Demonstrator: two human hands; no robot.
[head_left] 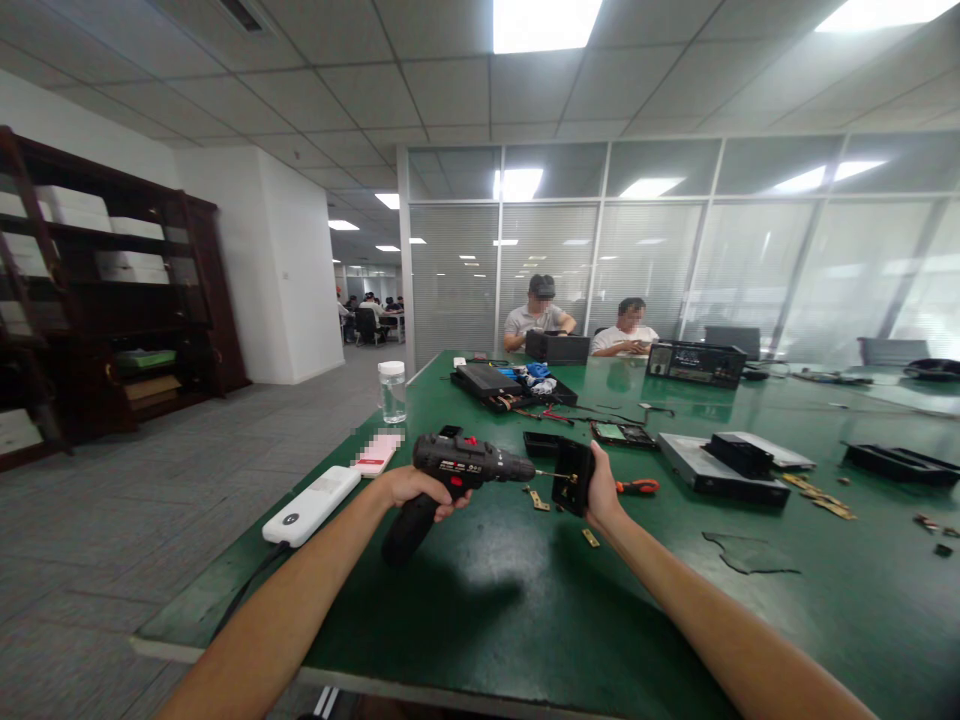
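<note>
Holding matte black drill (pixel 466 462) and boxy casing (pixel 567 492)

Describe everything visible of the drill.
The drill has a black, plastic-looking body with pale lettering, red accents and a dark handle. The left hand holds it nearly level above the green table. Its slim bit reaches right to the black part in the right hand; spinning or not, I cannot tell.

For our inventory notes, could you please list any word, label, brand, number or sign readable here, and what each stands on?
No text is readable.
Drill: lettering too small.
Pink item: partly pixelated, red mark illegible.
Labelled black case: print too blurred.
</note>
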